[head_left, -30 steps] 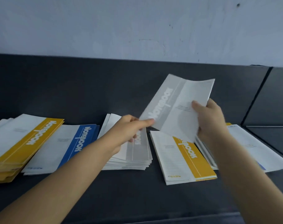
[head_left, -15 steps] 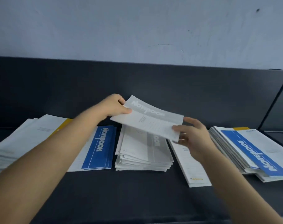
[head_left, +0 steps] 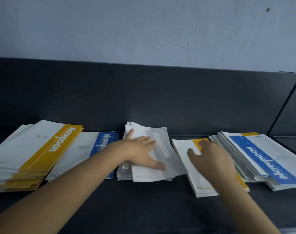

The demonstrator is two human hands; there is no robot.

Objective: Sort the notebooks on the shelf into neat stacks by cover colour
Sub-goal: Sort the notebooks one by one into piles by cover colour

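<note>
The left hand (head_left: 140, 153) is pressing flat-fingered on the grey notebook (head_left: 160, 137), lying askew atop the grey stack (head_left: 124, 173); a sideways push is risking fanning it. The blurred right hand (head_left: 211, 161) is seemingly hovering, fingers loose, over the yellow notebook (head_left: 182, 149).

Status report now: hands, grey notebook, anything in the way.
Left hand flat, pressing grey notebook onto grey stack, slightly skewed. Right hand relaxed over yellow notebook. Mixed pile at right; nothing blocking.

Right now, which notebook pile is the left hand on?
The grey pile in the middle; the left hand lies flat on it. The others are yellow or blue.
</note>
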